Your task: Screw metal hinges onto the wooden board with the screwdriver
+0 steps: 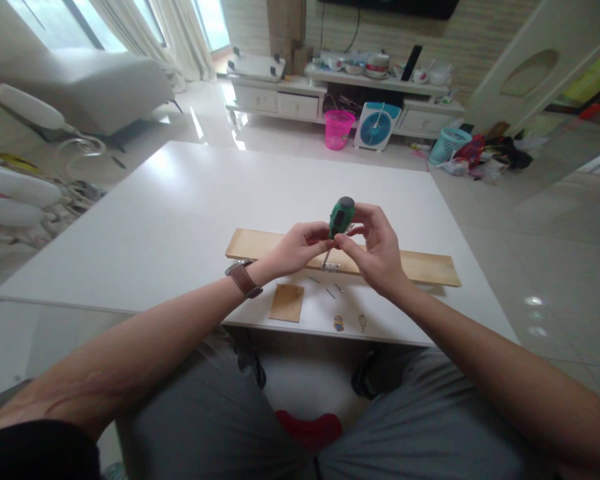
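A screwdriver (pixel 342 215) with a green and black handle stands tilted between my hands. Its tip meets a small metal hinge-like bracket (pixel 331 267) at the near edge of a long wooden board (pixel 427 268). My left hand (pixel 303 248) is closed, fingertips on the lower handle. From the other side, my right hand (pixel 377 247) pinches the handle's base with its thumb; a small silvery bit shows by its fingers, too blurred to name. Nearer me lie several loose screws (pixel 331 293) and a small wooden square (pixel 287 303).
Two small stickers, one a yellow-and-blue figure (pixel 339 323), are at the near edge of the white table (pixel 130 220). Beyond the table stand a pink basket (pixel 339 130), a blue fan (pixel 377 127) and a low cabinet (pixel 297 105). White chairs (pixel 20 183) are at the left.
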Demonstrator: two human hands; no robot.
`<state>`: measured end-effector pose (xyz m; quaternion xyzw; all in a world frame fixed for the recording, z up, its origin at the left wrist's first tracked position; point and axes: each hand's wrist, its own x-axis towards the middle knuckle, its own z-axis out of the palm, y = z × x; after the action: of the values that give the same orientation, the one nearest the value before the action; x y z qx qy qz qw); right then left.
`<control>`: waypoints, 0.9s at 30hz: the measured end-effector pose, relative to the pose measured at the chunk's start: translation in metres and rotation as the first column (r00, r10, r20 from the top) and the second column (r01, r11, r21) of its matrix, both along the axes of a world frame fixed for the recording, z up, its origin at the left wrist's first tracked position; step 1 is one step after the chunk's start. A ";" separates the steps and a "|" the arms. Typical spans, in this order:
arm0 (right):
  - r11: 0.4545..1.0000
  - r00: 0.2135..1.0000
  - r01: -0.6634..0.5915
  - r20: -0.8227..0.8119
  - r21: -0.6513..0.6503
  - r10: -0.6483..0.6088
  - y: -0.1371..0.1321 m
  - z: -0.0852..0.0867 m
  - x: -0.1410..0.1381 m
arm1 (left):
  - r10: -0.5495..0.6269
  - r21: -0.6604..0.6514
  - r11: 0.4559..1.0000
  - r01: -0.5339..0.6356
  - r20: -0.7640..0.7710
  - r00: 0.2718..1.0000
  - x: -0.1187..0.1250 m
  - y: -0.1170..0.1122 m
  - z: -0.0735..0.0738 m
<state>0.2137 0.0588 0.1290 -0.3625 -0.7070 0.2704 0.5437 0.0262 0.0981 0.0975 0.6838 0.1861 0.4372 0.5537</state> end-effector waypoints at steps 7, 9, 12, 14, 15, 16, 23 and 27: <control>0.999 0.999 0.033 0.012 0.007 -0.034 -0.001 0.001 -0.002 | 0.052 -0.038 0.998 -0.053 -0.008 0.999 0.002 -0.003 -0.001; 1.000 1.000 0.004 0.019 0.013 -0.004 -0.002 0.001 0.000 | 0.018 -0.035 0.999 -0.018 -0.004 1.000 0.001 -0.003 0.002; 1.000 1.000 -0.026 0.016 -0.012 0.026 -0.003 0.001 0.001 | -0.046 -0.025 0.999 0.045 -0.021 0.999 -0.002 -0.003 0.005; 0.999 0.999 -0.031 0.011 -0.033 0.032 -0.003 0.001 0.002 | -0.051 -0.024 0.998 0.051 -0.027 0.998 -0.002 -0.002 0.003; 0.999 0.999 -0.032 0.010 -0.038 0.032 -0.002 0.001 0.002 | -0.038 -0.026 0.999 0.038 -0.027 0.999 -0.002 -0.002 0.002; 0.999 1.000 -0.029 0.009 -0.035 0.029 -0.002 0.001 0.001 | -0.017 -0.031 0.999 0.016 -0.026 1.000 -0.001 -0.002 0.001; 1.000 1.000 0.017 -0.005 0.017 -0.017 -0.003 0.001 -0.001 | 0.065 -0.063 0.996 -0.066 -0.022 0.998 0.002 -0.008 0.005; 1.000 1.000 -0.015 -0.008 -0.008 0.015 -0.005 0.002 0.001 | -0.017 -0.034 0.999 0.017 -0.006 1.000 -0.003 -0.006 0.011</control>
<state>0.2151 0.0542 0.1305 -0.3583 -0.7066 0.2785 0.5429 0.0233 0.0921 0.1084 0.6771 0.1895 0.4271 0.5684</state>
